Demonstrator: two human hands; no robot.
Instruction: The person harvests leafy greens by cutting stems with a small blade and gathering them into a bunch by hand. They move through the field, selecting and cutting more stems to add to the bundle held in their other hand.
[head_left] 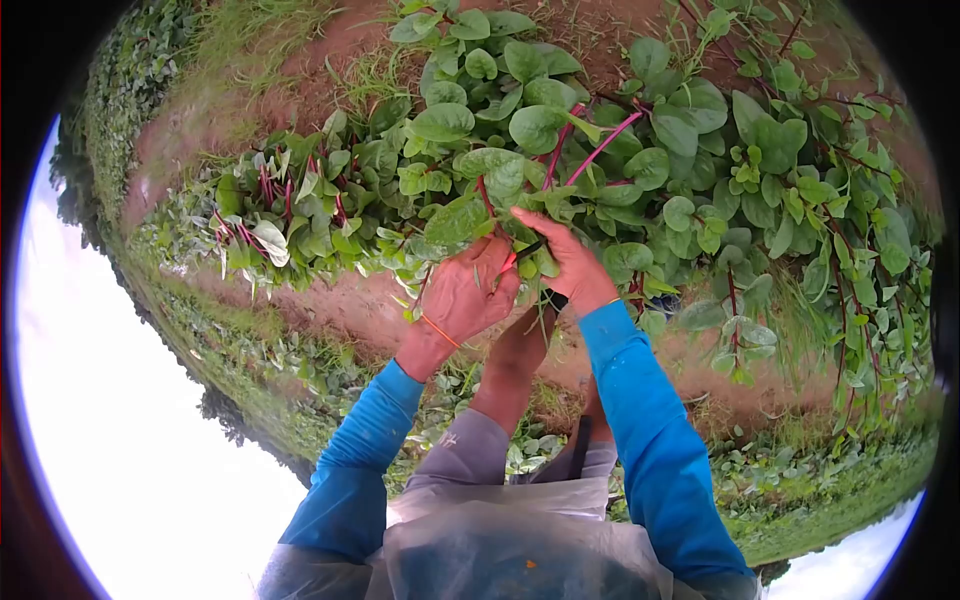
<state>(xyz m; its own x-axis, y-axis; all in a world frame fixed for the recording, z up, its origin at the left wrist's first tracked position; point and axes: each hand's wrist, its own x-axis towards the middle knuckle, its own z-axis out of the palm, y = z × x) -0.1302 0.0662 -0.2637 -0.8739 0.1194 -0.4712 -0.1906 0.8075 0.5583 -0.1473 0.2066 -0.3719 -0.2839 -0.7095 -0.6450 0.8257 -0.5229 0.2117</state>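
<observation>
Leafy vines with thick reddish stems and broad green leaves, like Malabar spinach, grow in front of me. My left hand is closed at the base of a leafy reddish stem, its fingers curled inward. Close against it on the right, my right hand has its thumb pointing up and its fingers bent around a small black and red tool. The tool's exact kind is hidden between the hands and leaves. Two bare magenta stems stick up just beyond the right hand.
Cut-looking leafy stems lie bunched on the left. Long vines trail down on the right. Bare reddish soil and grass show beyond the row. My legs stand below the hands, among more low plants.
</observation>
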